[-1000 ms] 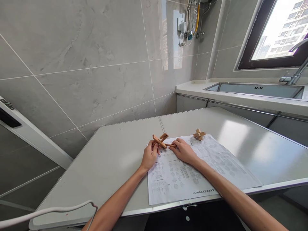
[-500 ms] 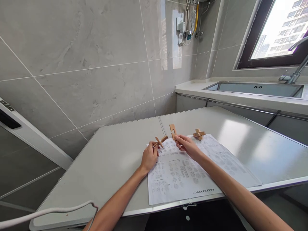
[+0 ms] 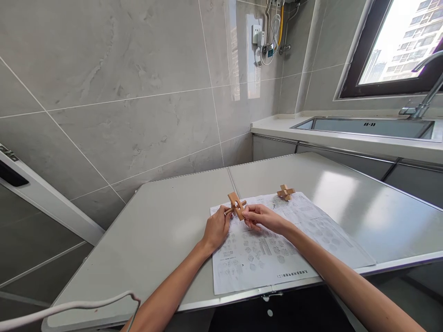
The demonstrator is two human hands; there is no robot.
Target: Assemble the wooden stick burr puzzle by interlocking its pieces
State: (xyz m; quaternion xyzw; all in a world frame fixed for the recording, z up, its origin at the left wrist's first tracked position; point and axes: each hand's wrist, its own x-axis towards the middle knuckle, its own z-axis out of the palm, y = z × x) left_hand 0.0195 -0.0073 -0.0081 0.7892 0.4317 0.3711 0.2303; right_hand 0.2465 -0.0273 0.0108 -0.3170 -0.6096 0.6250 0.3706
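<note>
My left hand (image 3: 217, 226) is closed on crossed wooden puzzle pieces (image 3: 228, 211), mostly hidden behind my fingers and the piece in front. Between thumb and fingers, my right hand (image 3: 261, 217) pinches a flat notched wooden puzzle piece (image 3: 234, 199). That piece is tilted and overlaps the left hand's pieces; whether they interlock I cannot tell. Both hands are over a printed instruction sheet (image 3: 266, 272) with small diagrams. An assembled wooden burr puzzle (image 3: 285, 192) stands at the sheet's far edge, beyond my right hand.
The sheet lies on a light folding table (image 3: 166, 230) with a seam across it. A grey tiled wall (image 3: 138, 129) rises behind. At the right are a counter with a sink (image 3: 367, 128) and a tap (image 3: 420, 108). A white cable (image 3: 86, 304) crosses the lower left.
My right hand has moved left and a little down, bringing its notched piece up against the pieces in my left hand. The burr puzzle stays where it was.
</note>
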